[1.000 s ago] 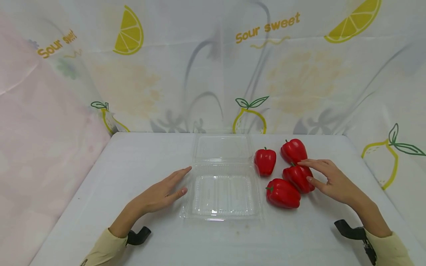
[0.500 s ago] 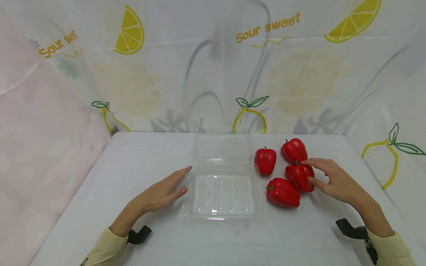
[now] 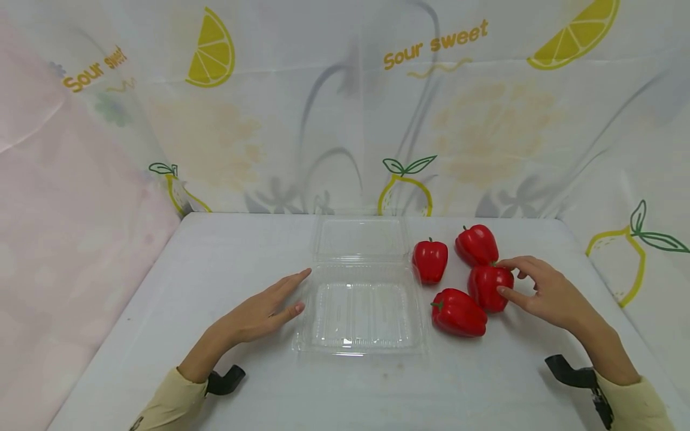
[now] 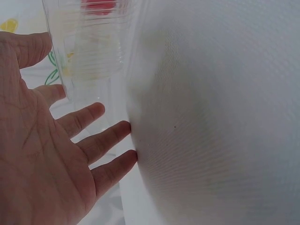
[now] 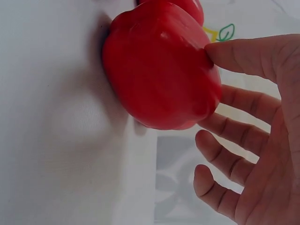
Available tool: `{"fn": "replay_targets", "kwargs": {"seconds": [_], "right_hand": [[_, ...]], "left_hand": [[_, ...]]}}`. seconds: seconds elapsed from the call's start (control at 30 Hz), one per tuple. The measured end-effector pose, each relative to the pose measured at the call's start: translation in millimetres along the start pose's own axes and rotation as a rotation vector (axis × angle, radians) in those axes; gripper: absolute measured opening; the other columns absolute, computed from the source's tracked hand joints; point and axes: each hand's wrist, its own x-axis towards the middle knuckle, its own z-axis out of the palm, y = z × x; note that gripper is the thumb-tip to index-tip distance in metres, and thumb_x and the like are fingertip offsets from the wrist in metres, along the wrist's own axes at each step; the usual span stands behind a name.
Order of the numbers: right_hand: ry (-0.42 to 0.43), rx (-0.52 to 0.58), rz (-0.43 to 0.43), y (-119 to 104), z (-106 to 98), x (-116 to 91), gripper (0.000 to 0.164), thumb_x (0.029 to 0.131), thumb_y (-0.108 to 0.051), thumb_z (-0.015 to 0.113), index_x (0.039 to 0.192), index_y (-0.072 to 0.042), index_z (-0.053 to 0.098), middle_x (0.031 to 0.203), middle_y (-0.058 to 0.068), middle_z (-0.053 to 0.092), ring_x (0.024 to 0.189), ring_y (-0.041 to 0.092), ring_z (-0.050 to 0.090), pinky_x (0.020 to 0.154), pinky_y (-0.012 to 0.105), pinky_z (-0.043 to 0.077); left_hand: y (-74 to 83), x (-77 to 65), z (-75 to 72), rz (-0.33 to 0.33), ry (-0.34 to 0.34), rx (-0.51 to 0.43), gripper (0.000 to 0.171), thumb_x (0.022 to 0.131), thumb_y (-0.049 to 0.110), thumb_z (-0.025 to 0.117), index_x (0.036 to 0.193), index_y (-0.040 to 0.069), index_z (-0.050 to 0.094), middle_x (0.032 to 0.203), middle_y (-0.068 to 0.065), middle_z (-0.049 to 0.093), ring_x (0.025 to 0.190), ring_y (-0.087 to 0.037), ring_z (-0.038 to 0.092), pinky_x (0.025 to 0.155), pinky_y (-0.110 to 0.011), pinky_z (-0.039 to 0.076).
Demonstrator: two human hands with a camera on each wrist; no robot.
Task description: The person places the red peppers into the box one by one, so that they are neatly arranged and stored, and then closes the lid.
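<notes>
Part of the grip is out of sight here: the right hand (image 3: 545,293) sets its thumb on one pepper (image 3: 487,290), the forefinger bends round toward the stem, its tip hard to make out, and the two pinch that pepper between them. In the right wrist view the ring and little fingers bend clear of it, and a second pepper peeks out behind, cut off by the top edge. Over to the left hand (image 3: 260,316): fingers spread, thumb apart, just beside the left edge of the clear box (image 3: 356,353); whether it touches, I cannot tell. Through the plastic, the left wrist view shows a red patch, also cut off. The lid (image 3: 360,238) lies folded back behind the base, its outline faint against the white table (image 3: 264,389). Now the count: four peppers, all on the table to the right of the box. One is pinched; the back pepper (image 3: 477,244) sits behind it, the front pepper (image 3: 458,313) at its left, the left pepper (image 3: 430,262) close by the box. One box, two hands, two sleeves (image 3: 173,400) running out of frame, two lemon slices (image 3: 212,51) on the cloth (image 3: 280,36), the right one cropped on top.
</notes>
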Motion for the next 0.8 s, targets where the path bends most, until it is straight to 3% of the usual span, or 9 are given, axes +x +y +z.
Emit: {"fn": "replay_targets", "kwargs": {"seconds": [0.2, 0.43, 0.8], "right_hand": [[0.011, -0.015, 0.029, 1.7, 1.3, -0.4, 0.052, 0.078, -0.027, 0.083, 0.121, -0.008, 0.061, 0.112, 0.014, 0.060, 0.091, 0.028, 0.053, 0.059, 0.029, 0.048], [-0.020, -0.039, 0.082, 2.1, 1.8, 0.0, 0.057, 0.078, -0.034, 0.083, 0.122, -0.007, 0.059, 0.106, 0.014, 0.059, 0.090, 0.030, 0.054, 0.058, 0.031, 0.048], [-0.002, -0.098, 0.066, 1.5, 2.1, 0.3, 0.060, 0.080, -0.038, 0.081, 0.126, -0.006, 0.060, 0.093, 0.005, 0.057, 0.084, 0.025, 0.052, 0.054, 0.030, 0.044]], "left_hand": [[-2.6, 0.8, 2.0, -0.003, -0.004, -0.001, 0.065, 0.101, 0.051, 0.046, 0.157, 0.041, 0.015, 0.160, 0.006, 0.023, 0.145, -0.024, 0.026, 0.110, -0.059, 0.030], [-2.6, 0.8, 1.6, 0.002, -0.003, 0.007, 0.065, 0.101, 0.051, 0.046, 0.157, 0.040, 0.014, 0.160, 0.004, 0.024, 0.145, -0.024, 0.027, 0.109, -0.059, 0.030], [-0.6, 0.0, 0.9, 0.006, 0.006, 0.000, 0.066, 0.101, 0.051, 0.047, 0.157, 0.040, 0.016, 0.160, 0.006, 0.024, 0.145, -0.023, 0.027, 0.110, -0.058, 0.030]]}}
